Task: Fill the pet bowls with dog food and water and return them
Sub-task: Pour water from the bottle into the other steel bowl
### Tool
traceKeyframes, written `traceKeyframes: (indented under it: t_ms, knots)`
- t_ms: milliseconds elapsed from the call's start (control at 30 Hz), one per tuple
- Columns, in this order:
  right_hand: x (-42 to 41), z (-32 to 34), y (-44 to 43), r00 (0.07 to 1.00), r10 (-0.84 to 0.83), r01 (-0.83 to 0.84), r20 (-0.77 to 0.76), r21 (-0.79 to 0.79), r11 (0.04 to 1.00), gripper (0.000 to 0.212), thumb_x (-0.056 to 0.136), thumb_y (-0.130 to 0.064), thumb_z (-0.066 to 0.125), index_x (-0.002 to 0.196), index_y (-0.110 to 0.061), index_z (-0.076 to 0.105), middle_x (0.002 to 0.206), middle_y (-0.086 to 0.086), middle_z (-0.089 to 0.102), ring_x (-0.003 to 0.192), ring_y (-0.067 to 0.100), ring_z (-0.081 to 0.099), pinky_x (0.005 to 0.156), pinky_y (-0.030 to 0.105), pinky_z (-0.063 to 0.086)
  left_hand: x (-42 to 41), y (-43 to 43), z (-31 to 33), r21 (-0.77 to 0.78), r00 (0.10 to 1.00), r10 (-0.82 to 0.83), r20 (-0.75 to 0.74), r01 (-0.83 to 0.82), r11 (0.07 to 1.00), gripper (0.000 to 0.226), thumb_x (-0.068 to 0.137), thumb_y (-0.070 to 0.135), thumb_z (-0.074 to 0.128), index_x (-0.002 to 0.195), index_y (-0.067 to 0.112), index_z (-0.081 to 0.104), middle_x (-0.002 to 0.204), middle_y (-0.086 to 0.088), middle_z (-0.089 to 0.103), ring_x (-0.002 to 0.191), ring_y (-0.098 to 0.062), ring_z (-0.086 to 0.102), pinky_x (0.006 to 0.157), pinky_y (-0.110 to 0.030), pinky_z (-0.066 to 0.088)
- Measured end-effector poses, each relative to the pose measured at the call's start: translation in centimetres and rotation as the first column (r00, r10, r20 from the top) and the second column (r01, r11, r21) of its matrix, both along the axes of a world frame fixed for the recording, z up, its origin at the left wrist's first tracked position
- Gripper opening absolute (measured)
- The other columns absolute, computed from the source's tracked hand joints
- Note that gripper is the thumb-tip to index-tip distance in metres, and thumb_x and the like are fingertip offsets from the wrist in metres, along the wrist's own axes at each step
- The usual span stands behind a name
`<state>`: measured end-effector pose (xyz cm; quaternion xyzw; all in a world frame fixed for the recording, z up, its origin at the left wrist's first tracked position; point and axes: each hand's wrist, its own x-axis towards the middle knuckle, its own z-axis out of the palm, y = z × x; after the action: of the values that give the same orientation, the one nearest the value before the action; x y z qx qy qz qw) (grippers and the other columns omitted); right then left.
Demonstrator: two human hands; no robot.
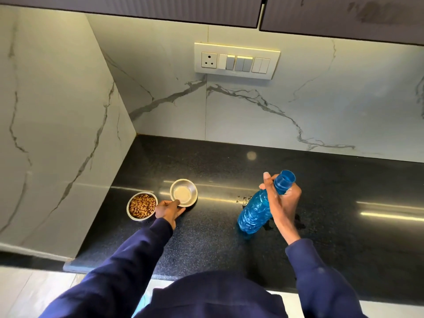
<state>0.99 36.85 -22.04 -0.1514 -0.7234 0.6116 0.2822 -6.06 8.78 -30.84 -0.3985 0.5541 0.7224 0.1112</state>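
Two small steel bowls stand on the black counter (229,171) near the left wall. The left bowl (142,206) is full of brown dog food. The second bowl (183,193) holds a shallow pool of pale liquid, and my left hand (168,211) grips its near rim. To the right, my right hand (283,203) is wrapped around the neck of a blue plastic bottle (254,213) that stands tilted on the counter. The bottle's mouth is uncapped.
Small water drops lie on the counter beside the bottle (244,200). A marble wall closes off the left side and the back. A switch panel with a socket (236,60) hangs on the back wall, under dark upper cabinets. The counter's front edge (110,269) runs beneath my arms.
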Motion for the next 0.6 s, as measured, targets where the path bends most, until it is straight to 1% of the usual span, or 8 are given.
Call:
traceKeyframes:
  t_ms: [100, 200, 233, 300, 333, 433, 533, 600]
  knots:
    - [0.1, 0.1, -0.9, 0.991, 0.132, -0.133, 0.020, 0.090, 0.987, 0.023, 0.093, -0.024, 0.076, 0.078, -0.010, 0.065, 0.069, 0.004, 0.072, 0.065, 0.022, 0.074, 0.062, 0.028, 0.057, 1.9, -0.5, 0.1, 0.057, 0.996, -0.039, -0.076, 0.043, 0.997, 0.026, 0.092, -0.014, 0.062, 0.084, 0.007, 0.049, 0.099, -0.022, 0.056, 0.093, -0.035, 0.063, 0.061, -0.033, 0.064]
    - [0.0, 0.2, -1.8, 0.964, 0.256, -0.266, 0.069, 0.226, 0.937, 0.026, 0.093, -0.026, 0.076, 0.074, -0.016, 0.062, 0.064, 0.002, 0.068, 0.057, 0.022, 0.067, 0.056, 0.030, 0.052, 3.4, -1.1, 0.6, 0.131, 0.977, -0.117, -0.177, 0.141, 0.981, 0.026, 0.090, -0.016, 0.062, 0.095, 0.007, 0.050, 0.096, -0.019, 0.060, 0.085, -0.033, 0.066, 0.065, -0.035, 0.066]
    - [-0.2, 0.3, -2.2, 0.956, 0.284, -0.294, 0.079, 0.291, 0.910, 0.028, 0.093, -0.027, 0.076, 0.071, -0.021, 0.060, 0.063, -0.002, 0.066, 0.054, 0.016, 0.063, 0.053, 0.026, 0.048, 3.7, -1.3, 0.9, 0.138, 0.969, -0.139, -0.205, 0.169, 0.976, 0.027, 0.090, -0.016, 0.063, 0.101, 0.005, 0.052, 0.099, -0.020, 0.062, 0.087, -0.035, 0.067, 0.068, -0.037, 0.066]
    - [-0.6, 0.7, -3.2, 0.933, 0.345, -0.354, 0.102, 0.432, 0.829, 0.034, 0.092, -0.028, 0.076, 0.069, -0.035, 0.052, 0.066, -0.015, 0.063, 0.052, 0.006, 0.057, 0.051, 0.009, 0.035, 4.4, -1.6, 1.8, 0.155, 0.957, -0.157, -0.246, 0.198, 0.968, 0.033, 0.088, -0.013, 0.068, 0.114, 0.001, 0.054, 0.106, -0.023, 0.066, 0.092, -0.039, 0.071, 0.071, -0.038, 0.067]
    - [-0.9, 0.9, -3.5, 0.921, 0.368, -0.383, 0.130, 0.482, 0.788, 0.037, 0.092, -0.029, 0.077, 0.069, -0.040, 0.049, 0.067, -0.020, 0.062, 0.052, 0.002, 0.056, 0.051, 0.006, 0.034, 4.5, -1.5, 2.2, 0.168, 0.953, -0.156, -0.259, 0.204, 0.965, 0.034, 0.087, -0.012, 0.069, 0.117, -0.001, 0.056, 0.106, -0.023, 0.069, 0.090, -0.037, 0.073, 0.069, -0.037, 0.067]
    - [-1.8, 0.5, -4.5, 0.873, 0.400, -0.485, 0.278, 0.574, 0.660, 0.035, 0.090, -0.038, 0.076, 0.069, -0.042, 0.048, 0.056, -0.020, 0.055, 0.053, 0.002, 0.056, 0.049, 0.009, 0.034, 5.3, -1.5, 3.3, 0.182, 0.945, -0.140, -0.295, 0.199, 0.963, 0.022, 0.085, -0.014, 0.070, 0.104, -0.003, 0.067, 0.091, -0.018, 0.076, 0.073, -0.025, 0.079, 0.061, -0.030, 0.064]
    - [-2.8, -0.3, -5.2, 0.835, 0.314, -0.550, 0.452, 0.673, 0.495, 0.041, 0.087, -0.037, 0.076, 0.062, -0.036, 0.042, 0.050, -0.016, 0.046, 0.042, 0.006, 0.047, 0.047, 0.012, 0.027, 6.0, -1.2, 4.0, 0.175, 0.940, -0.126, -0.318, 0.189, 0.966, 0.019, 0.085, -0.016, 0.070, 0.099, -0.004, 0.071, 0.086, -0.017, 0.078, 0.071, -0.024, 0.079, 0.060, -0.032, 0.064]
    - [-3.3, -0.6, -5.8, 0.798, 0.265, -0.603, 0.541, 0.711, 0.362, 0.036, 0.084, -0.037, 0.076, 0.065, -0.033, 0.046, 0.052, -0.016, 0.046, 0.044, 0.002, 0.043, 0.050, 0.019, 0.032, 6.6, -1.4, 4.5, 0.164, 0.936, -0.119, -0.332, 0.182, 0.970, 0.019, 0.085, -0.014, 0.070, 0.101, -0.004, 0.071, 0.087, -0.017, 0.078, 0.072, -0.023, 0.079, 0.059, -0.032, 0.064]
